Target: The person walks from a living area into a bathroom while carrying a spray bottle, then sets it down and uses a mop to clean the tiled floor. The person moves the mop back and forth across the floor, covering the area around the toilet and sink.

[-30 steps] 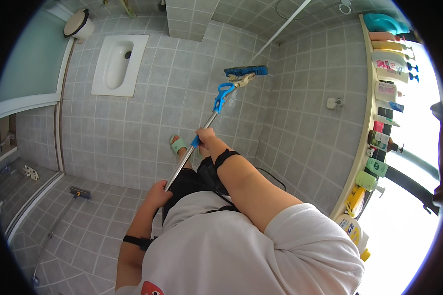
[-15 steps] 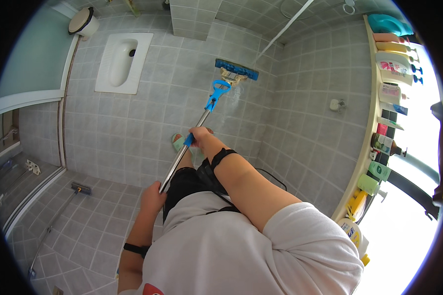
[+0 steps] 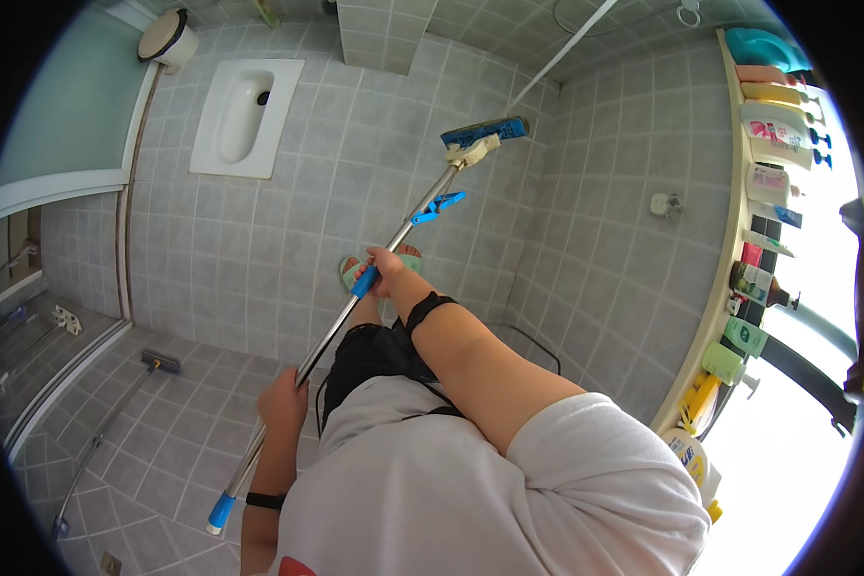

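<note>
My left hand (image 3: 283, 398) is closed round the lower shaft of a sponge mop (image 3: 332, 332), whose blue end cap sticks out below it. Farther up, my right hand (image 3: 385, 270) grips the same metal shaft beside a blue collar. A blue lever (image 3: 440, 207) juts from the pole beyond my right hand. The mop head (image 3: 490, 137), with its blue strip and cream-coloured joint, is at the far end near the right wall. Whether it touches the floor I cannot tell.
A white squat toilet (image 3: 248, 120) is set in the tiled floor at far left, with a lidded bin (image 3: 168, 40) near it. A brush (image 3: 160, 361) with a long handle lies or is reflected at left. Several bottles (image 3: 778, 130) line the right ledge (image 3: 730, 192).
The shaft has slid back toward me, bringing its blue end cap into view. My left hand moved down and left. The mop head shifted right and turned, and the blue lever swung rightward.
</note>
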